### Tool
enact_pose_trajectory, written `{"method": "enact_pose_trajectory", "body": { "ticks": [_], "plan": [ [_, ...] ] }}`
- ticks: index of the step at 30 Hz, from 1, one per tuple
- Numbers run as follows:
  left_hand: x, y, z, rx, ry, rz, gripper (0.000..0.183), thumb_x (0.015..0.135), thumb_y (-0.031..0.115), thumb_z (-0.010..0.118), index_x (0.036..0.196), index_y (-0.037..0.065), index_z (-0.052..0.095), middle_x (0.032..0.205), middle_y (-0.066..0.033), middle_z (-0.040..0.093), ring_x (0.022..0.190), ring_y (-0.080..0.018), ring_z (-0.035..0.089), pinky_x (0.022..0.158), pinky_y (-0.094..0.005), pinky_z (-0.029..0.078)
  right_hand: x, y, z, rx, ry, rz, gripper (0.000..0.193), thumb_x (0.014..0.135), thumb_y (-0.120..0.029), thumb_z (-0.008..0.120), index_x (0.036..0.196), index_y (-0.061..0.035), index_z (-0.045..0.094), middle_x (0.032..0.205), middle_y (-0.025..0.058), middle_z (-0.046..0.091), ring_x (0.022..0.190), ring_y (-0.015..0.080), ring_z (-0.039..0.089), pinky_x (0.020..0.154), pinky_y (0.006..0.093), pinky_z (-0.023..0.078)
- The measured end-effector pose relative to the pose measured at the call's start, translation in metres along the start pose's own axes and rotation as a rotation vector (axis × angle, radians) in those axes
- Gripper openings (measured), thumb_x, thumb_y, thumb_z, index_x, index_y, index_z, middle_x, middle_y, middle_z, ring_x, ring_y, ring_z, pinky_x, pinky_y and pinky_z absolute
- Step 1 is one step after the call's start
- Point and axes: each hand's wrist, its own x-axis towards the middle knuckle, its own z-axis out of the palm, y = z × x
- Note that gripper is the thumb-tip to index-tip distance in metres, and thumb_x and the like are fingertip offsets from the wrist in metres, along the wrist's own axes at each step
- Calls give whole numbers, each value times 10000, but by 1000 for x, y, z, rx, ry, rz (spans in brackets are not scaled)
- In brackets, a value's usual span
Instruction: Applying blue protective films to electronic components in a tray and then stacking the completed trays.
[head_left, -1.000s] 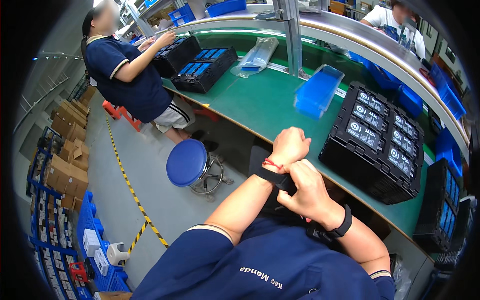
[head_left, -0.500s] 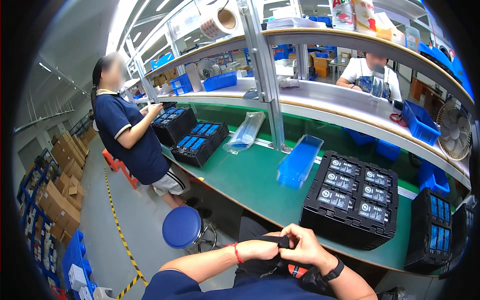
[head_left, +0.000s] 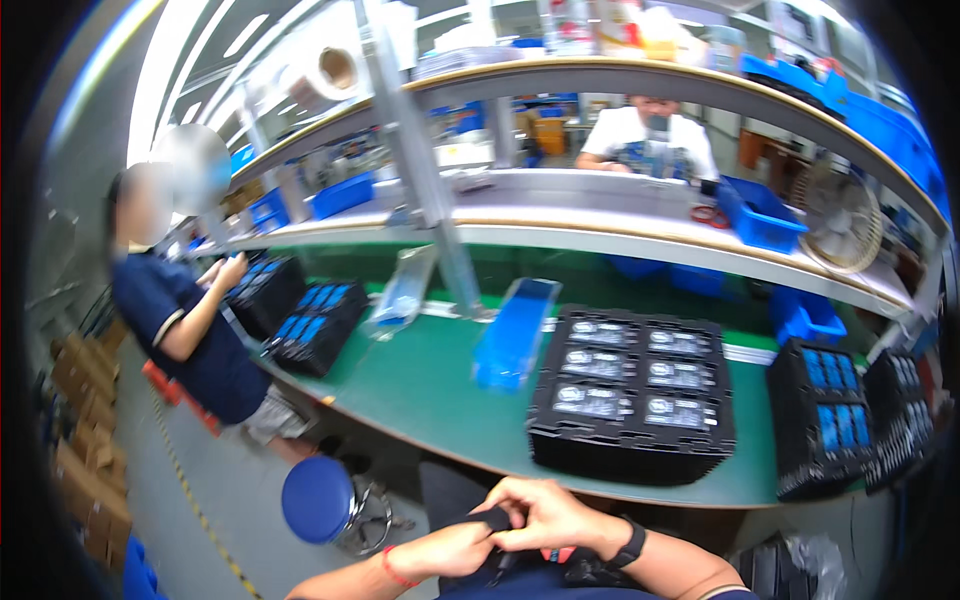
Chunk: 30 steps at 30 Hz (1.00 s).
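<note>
Close to my body, below the table's front edge, my two hands meet on a dark, strip-like piece of black cloth (head_left: 492,519). My left hand (head_left: 455,548), with a red cord at the wrist, is closed round one end. Thumb and fingers of my right hand (head_left: 545,515), which has a black band at the wrist, pinch the other side. Most of the cloth is hidden by my fingers, and blur keeps its exact kind from showing. Just beyond my hands stands a black slotted crate (head_left: 630,457) with several labelled black battery packs (head_left: 590,401) set in its top.
Blue plastic sleeves (head_left: 517,335) lie on the green table (head_left: 420,400). More black crates (head_left: 818,420) stand at the right. A co-worker (head_left: 190,310) stands at the left by crates of blue cells (head_left: 312,325). A blue stool (head_left: 318,499) and shelf post (head_left: 415,160) are near.
The view has swung to the right, so table and crates sit further left in the picture. My hands remain together on the black cloth, now lower and further left in view.
</note>
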Motion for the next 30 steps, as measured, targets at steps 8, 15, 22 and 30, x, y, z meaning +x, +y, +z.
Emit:
{"method": "enact_pose_trajectory", "body": {
  "ticks": [8, 15, 22, 30],
  "plan": [
    [-44, 45, -28, 44, 21, 278, 243, 871, 71, 527, 1099, 26, 600, 1021, -162, 616, 913, -170, 607, 714, -254, 490, -15, 20, -6, -62, 162, 55, 269, 668, -106, 698, 854, -4, 533, 667, 29, 524, 594, 66, 485, 510, 246, 401],
    [-7, -36, -17, -321, 410, -258, 382, 939, 279, 511, 1136, -36, 600, 1131, -99, 625, 1052, -160, 552, 917, -298, 406, -29, -6, -26, -350, 350, 6, 281, 643, -104, 715, 848, -14, 545, 751, 92, 516, 630, 174, 544, 555, 284, 458],
    [16, -40, 16, -1124, 254, -334, 489, 955, 427, 426, 1204, 26, 554, 1163, -106, 587, 1068, -184, 538, 926, -326, 409, -34, 7, -13, -521, 305, -176, 285, 591, -42, 702, 812, -9, 525, 752, 112, 528, 668, 270, 548, 579, 334, 449],
    [30, -51, 27, -1416, 405, -189, 281, 863, 30, 589, 1141, 34, 551, 1010, -61, 617, 905, -151, 593, 795, -277, 479, -49, 10, -6, -583, 261, -246, 317, 562, -32, 717, 810, -21, 519, 742, 117, 509, 685, 298, 539, 613, 363, 444]
  ]
}}
